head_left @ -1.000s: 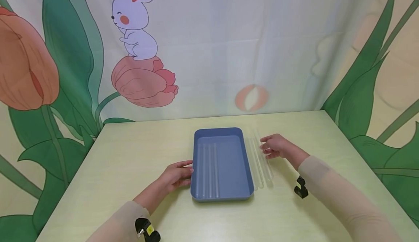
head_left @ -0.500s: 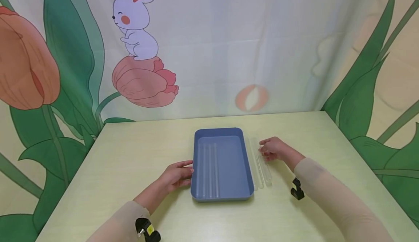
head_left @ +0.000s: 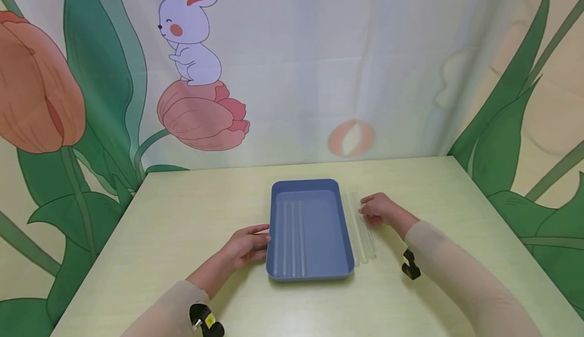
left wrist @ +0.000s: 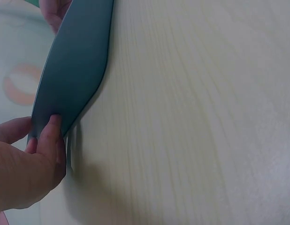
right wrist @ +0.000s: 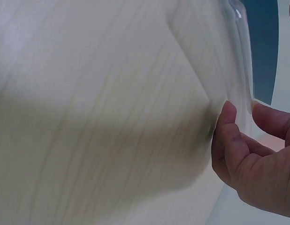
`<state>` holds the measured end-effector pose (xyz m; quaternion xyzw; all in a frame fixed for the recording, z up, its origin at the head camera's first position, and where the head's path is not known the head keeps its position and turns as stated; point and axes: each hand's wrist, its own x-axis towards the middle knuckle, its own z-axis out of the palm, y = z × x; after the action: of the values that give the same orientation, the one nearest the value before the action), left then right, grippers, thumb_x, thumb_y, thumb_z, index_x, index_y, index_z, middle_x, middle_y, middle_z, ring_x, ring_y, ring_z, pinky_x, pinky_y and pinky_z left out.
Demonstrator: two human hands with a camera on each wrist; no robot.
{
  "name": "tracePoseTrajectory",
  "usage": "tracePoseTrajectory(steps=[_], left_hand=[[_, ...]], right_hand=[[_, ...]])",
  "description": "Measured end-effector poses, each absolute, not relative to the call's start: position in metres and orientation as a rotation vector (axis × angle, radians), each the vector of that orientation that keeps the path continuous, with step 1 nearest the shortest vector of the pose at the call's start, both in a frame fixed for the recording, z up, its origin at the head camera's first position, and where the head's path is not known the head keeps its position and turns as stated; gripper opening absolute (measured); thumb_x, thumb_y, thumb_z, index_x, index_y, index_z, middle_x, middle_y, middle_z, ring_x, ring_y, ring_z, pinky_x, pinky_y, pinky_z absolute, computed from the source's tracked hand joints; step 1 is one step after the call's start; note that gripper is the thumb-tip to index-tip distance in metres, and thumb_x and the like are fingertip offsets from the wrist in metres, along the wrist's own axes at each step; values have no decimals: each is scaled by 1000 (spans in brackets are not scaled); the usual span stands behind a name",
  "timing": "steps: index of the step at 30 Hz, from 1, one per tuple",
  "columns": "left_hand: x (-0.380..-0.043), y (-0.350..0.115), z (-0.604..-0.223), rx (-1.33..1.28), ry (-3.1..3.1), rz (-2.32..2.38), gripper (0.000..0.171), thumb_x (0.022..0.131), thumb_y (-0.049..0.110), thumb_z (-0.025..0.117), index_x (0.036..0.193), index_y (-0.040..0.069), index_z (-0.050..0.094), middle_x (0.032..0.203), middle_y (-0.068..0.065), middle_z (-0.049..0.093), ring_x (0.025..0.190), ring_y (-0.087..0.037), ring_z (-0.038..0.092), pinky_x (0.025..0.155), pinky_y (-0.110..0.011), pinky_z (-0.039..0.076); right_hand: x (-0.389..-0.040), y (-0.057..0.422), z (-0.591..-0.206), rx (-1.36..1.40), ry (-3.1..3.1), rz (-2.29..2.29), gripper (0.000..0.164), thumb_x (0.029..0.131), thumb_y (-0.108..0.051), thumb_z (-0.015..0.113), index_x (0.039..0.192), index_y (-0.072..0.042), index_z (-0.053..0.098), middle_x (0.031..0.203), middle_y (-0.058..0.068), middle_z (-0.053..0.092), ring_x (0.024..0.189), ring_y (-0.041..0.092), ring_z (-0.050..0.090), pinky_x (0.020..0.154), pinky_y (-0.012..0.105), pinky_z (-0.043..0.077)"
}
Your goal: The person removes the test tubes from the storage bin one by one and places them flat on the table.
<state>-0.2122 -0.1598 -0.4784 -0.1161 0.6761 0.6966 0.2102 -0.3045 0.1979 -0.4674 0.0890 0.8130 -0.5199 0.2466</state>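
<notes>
My right hand (head_left: pixel 378 209) pinches a clear test tube between thumb and fingers, just right of the tray. In the right wrist view the clear test tube (right wrist: pixel 244 51) runs away from the thumb (right wrist: pixel 271 119); its far end leaves the frame. Other clear tubes (head_left: pixel 358 240) lie close together along the tray's right side. My left hand (head_left: pixel 246 246) rests its fingertips on the left wall of the blue tray (head_left: pixel 321 235), and in the left wrist view they touch the outer wall (left wrist: pixel 77 61). Several clear tubes (head_left: pixel 292 240) lie side by side in the tray's left half.
The tray sits on a pale wooden table (head_left: pixel 196 200). Behind the table hangs a printed curtain (head_left: pixel 292 73) with a rabbit and flowers. Black camera mounts (head_left: pixel 410 264) are strapped to both wrists.
My right hand has moved slightly left toward the tray, and the outer tube has shifted left with it. The left hand and tray have stayed in place.
</notes>
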Motion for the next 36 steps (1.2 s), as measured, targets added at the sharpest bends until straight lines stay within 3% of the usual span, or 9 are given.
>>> tracePoseTrajectory(steps=[9,20,24,30,36], left_hand=[[-213,-160,-479,-340,1879,1931,53,99,-2,58,150,-6,45,148,-31,54,94,-15,70,83,-34,64],[-213,-160,-478,-326,1874,1934,53,99,-1,58,151,-5,45,148,-31,53,96,-15,71,86,-35,63],[-212,-160,-478,-329,1877,1929,53,99,-1,58,151,-5,44,148,-31,53,96,-16,71,87,-36,63],[-213,-160,-479,-338,1887,1921,53,99,-1,58,150,-5,45,147,-31,54,96,-16,70,85,-34,63],[-213,-160,-479,-333,1884,1923,53,99,-1,59,150,-6,45,148,-30,54,96,-16,70,86,-36,63]], right_hand=[[-384,239,-583,222,2144,-1502,50,90,-4,72,136,7,53,80,8,61,66,15,60,62,35,61],[-327,207,-504,236,2220,-1438,54,93,-4,69,142,6,51,70,1,50,64,11,50,57,26,55],[-333,205,-511,270,2255,-1382,56,95,-2,64,147,7,45,71,1,50,65,11,50,59,28,57],[-375,229,-574,201,2231,-1425,53,93,-3,67,140,11,47,75,8,55,63,15,53,57,32,58],[-342,211,-527,223,2274,-1374,50,92,-3,69,138,7,51,85,8,54,69,15,53,61,30,59]])
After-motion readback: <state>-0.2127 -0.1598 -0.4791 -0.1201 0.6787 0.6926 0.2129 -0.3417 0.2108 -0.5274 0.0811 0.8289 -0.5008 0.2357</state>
